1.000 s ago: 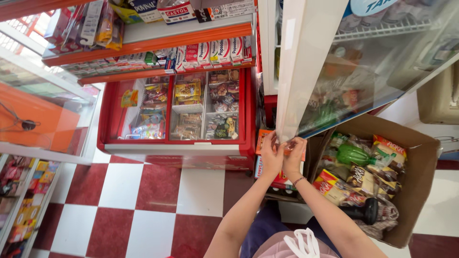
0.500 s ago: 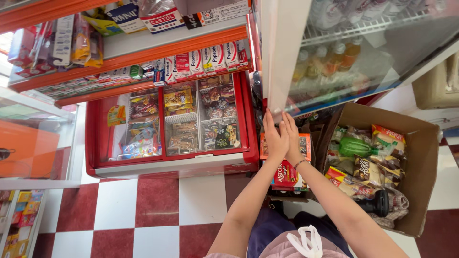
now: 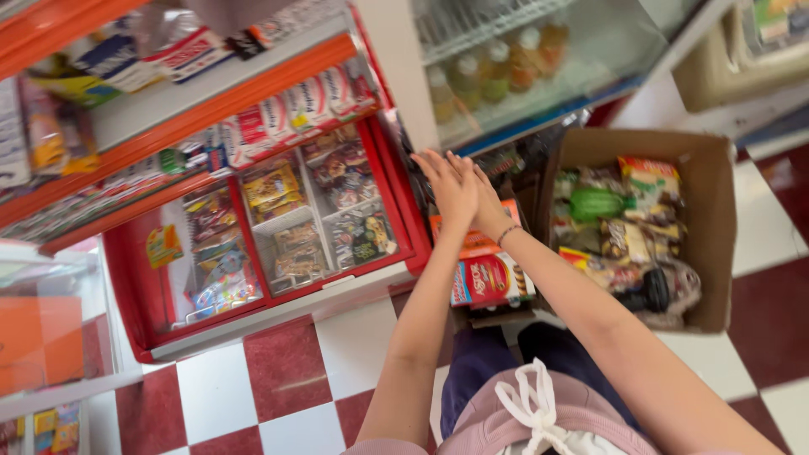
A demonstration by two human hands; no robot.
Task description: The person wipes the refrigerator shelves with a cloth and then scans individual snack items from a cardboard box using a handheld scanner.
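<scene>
Left of the box (image 3: 716, 211) stands a red chest freezer (image 3: 278, 244), its glass lid shut over packed ice creams. Between freezer and box, the left hand (image 3: 451, 190) and right hand (image 3: 482, 202) are raised, palm pressed to palm, fingers straight and together, gripping nothing. Directly beneath them, just beside the box's left wall, lie orange biscuit packs (image 3: 489, 274), untouched. The box itself holds mixed snack packets and a green bottle (image 3: 598, 202); behind it stands a glass-door cooler (image 3: 539, 76) with drinks. Judgement: to lift a pack cleanly, the hands should part, drop straight down and take one pack by its long edges, keeping clear of the box wall.
</scene>
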